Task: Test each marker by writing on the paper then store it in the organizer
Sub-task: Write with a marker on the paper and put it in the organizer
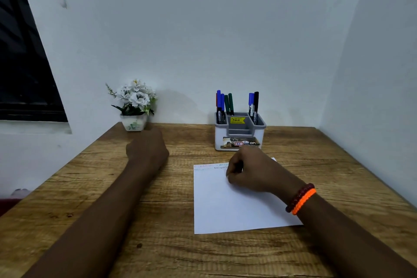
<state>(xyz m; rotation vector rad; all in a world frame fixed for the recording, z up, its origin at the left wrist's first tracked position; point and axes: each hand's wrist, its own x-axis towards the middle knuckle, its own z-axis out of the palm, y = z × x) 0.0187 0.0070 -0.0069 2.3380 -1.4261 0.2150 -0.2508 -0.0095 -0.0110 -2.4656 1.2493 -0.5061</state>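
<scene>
Wooden worktop (158,244), grain running left-right. Nearest: two bare forearms coming in from the bottom edge. Right wrist has two bracelets (301,198), one dark red beads, one orange.

White paper (225,205) lies flat, right of centre, mostly blank. Two rows of zigzag scribbles along its far edge in faint colours, nothing readable.

Right hand (250,171) rests on the far part of the paper, fingers curled round a dark marker (239,167), mostly hidden in the fist; tip is not visible, cannot tell if it touches the sheet.

Left hand (147,150) is on the worktop well left of the paper, back of hand to the camera, fingers curled under; whether it holds anything cannot be told.

Further back: organizer (239,140), white body, grey insert, just beyond the paper. Front label partly hidden by the right hand, "OP" readable, plus a small tag reading "42". Yellow price sticker (237,120) inside, "49.00" legible, rest too small. Markers (222,106) stand upright in it: blue, green and a sliver of red in the left compartment, blue and black in the right compartment.

Far left against the wall: small white pot of white flowers (134,106). Dark window (22,63) at left.
</scene>
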